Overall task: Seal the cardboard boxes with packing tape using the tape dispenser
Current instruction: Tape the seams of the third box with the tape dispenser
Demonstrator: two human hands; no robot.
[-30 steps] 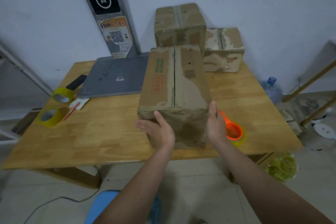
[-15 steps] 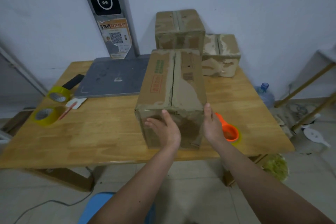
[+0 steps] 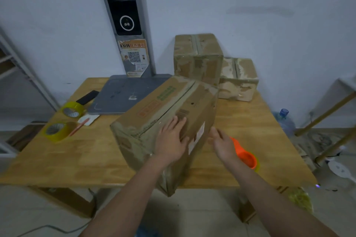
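**Cardboard box turned, seam untaped**

Cardboard box [image 3: 165, 121] lies skewed on the wooden surface [image 3: 77, 152], its near corner overhanging the edge. The left hand [image 3: 171, 140] presses flat on top, fingers straight; the right hand [image 3: 221, 144] hovers beside it, fingers relaxed, grasping nothing. The orange tape dispenser [image 3: 244, 157] lies untouched just right. Judging by the bare centre seam, taping hasn't begun; two boxes behind look sealed.
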